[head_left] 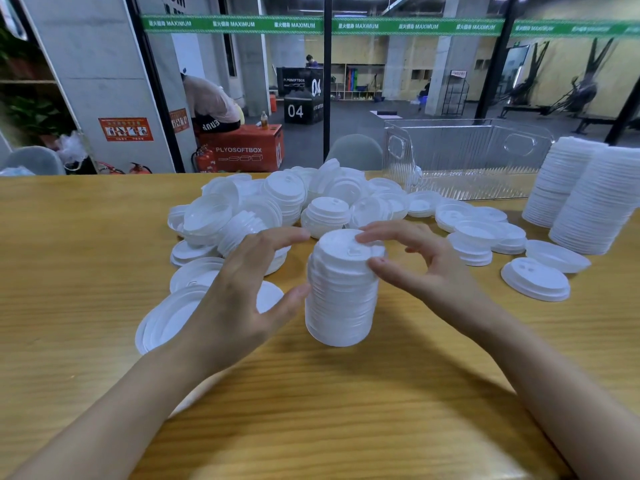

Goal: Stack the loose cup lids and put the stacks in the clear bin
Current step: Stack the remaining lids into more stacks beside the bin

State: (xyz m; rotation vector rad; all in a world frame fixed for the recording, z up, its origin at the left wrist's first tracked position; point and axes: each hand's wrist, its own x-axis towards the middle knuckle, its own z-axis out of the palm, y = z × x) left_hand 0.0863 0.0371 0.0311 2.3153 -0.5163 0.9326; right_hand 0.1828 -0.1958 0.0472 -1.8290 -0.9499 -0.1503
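While a stack of lids (343,296) stands upright on the wooden table (346,410) near the middle, a hand sits on each side of it. The right hand (426,268) comes in from the right. Its forefinger tip lies on the top lid and its thumb tip presses the upper side just below, so the two pinch the stack's top; the other fingers hang curved above. The left hand (242,289) is spread wide at the stack's left, fingers apart and nearly straight, with the thumb tip touching the stack's lower side. Beneath and left of that hand lie several upturned lids (166,320). Beyond the stack a heap of loose lids (287,199) spreads across the table, trailing off to the right in short piles. The clear bin (467,157) stands at the far right. Just right of it, two tall lid stacks (581,199) rise side by side.
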